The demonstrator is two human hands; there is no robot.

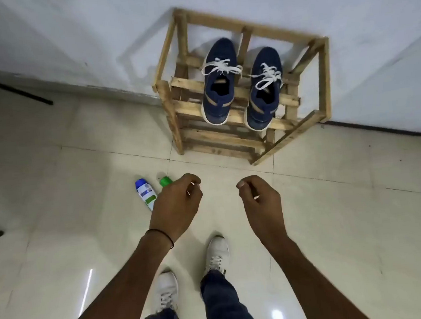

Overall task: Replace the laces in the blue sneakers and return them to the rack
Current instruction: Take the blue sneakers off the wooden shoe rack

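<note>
blue sneakers (219,103) side by side on top slats of wooden rack (323,80), toes toward white wall (68,32), heels nearest. white laces (222,67) threaded in both, ends loose over the tongues. rack on tiled floor (359,210), against the wall. left hand (176,203) and right hand (260,200) out in front, well short of the rack, apart from each other. fingers (191,179) of both loosely curled, relaxed, gripping nothing. thin black band (160,235) on left wrist. blue-capped bottle (146,194) and green cap (165,181) on floor, partly hidden behind left hand.
</note>
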